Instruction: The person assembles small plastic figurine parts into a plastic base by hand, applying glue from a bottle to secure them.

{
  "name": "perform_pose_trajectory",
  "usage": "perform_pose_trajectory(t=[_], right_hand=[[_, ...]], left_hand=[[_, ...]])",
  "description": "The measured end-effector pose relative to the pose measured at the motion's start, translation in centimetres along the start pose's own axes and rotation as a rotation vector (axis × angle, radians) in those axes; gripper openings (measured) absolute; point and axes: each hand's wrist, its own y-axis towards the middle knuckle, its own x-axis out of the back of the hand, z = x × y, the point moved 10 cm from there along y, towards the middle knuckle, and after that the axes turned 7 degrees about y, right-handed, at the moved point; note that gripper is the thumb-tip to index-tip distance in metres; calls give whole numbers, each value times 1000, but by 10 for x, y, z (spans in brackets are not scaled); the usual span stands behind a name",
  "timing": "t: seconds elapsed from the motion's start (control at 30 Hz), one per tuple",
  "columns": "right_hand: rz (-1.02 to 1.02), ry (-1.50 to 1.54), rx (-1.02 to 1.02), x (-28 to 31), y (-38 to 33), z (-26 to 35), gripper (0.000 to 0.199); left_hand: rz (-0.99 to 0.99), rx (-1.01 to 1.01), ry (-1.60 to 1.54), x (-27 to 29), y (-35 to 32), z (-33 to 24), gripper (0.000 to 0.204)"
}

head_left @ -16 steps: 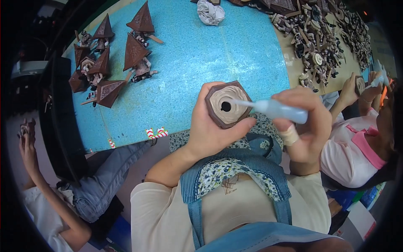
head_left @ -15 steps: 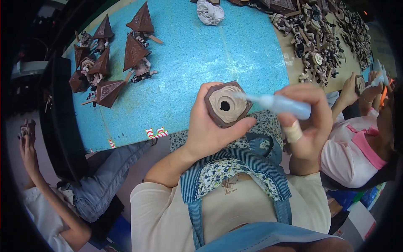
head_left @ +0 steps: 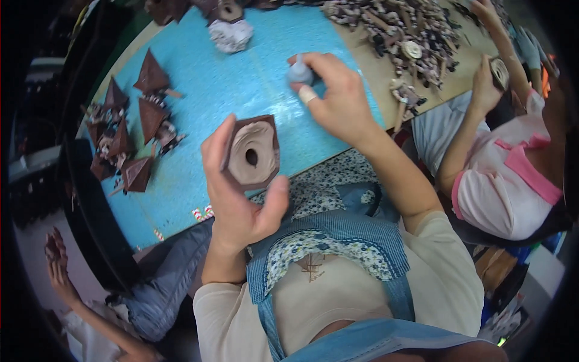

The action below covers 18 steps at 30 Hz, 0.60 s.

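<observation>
My left hand point(head_left: 235, 211) is closed round the sides of a brown, faceted hollow piece point(head_left: 263, 142). Its beige underside, with a dark keyhole-shaped opening, faces up. Over the blue table point(head_left: 307, 136), farther off and to the right, my right hand point(head_left: 344, 102) grips a small pale-blue squeeze bottle point(head_left: 300, 73) with its nozzle up. A bandage is wrapped round that thumb. I cannot tell whether the bottle touches the tabletop.
Several brown pointed roof-like pieces point(head_left: 151, 75) with small figures lie at the left. A crumpled white cloth point(head_left: 230, 36) is at the far side. Small figures point(head_left: 404, 36) are heaped far right. Co-workers sit on both sides; the right one's hand point(head_left: 485, 84) holds a similar piece.
My right hand has carried the bottle from beside the piece to the far tabletop, turning it nozzle up. My left hand has shifted left and tilted the piece. The view has swung.
</observation>
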Motion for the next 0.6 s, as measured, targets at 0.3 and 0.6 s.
perform_pose_trajectory(t=[0.3,0.6], right_hand=[[-528,-557,-175,128,-73,17,40],[-422,-336,-302,87,-90,-8,46]], left_hand=[[-347,-68,-221,-1,-6,5,73],[-499,-102,-423,-7,-9,19,72]])
